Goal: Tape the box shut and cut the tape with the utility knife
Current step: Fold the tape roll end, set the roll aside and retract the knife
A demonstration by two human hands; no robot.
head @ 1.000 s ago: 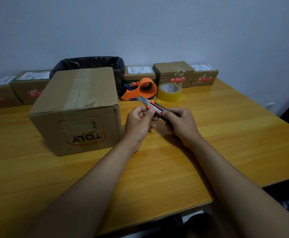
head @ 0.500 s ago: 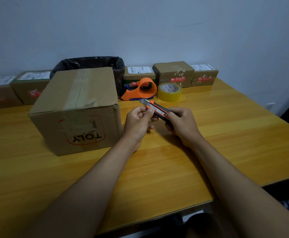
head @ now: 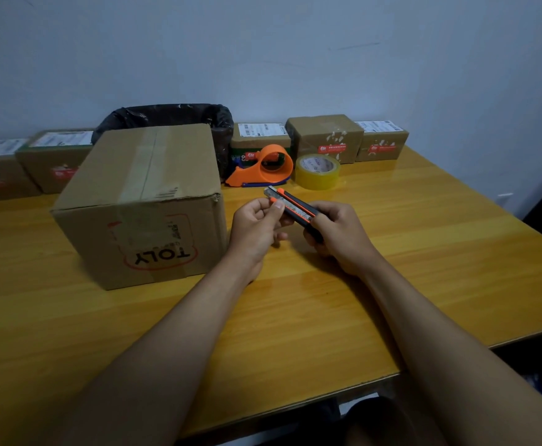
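cardboard box (head: 141,201): brown, flaps closed, tape strip along top seam, red "toly" print upside down on front; stands on table, left of the knife. utility knife (head: 290,207): orange and black, short blade tip showing, tilted, lifted off the table right of the box.

We are observing a plain pale wall (head: 295,53) standing behind a glossy yellow wooden table (head: 424,252). Dim light is reflecting off the tabletop. A white wall socket (head: 505,197) is showing at the right.
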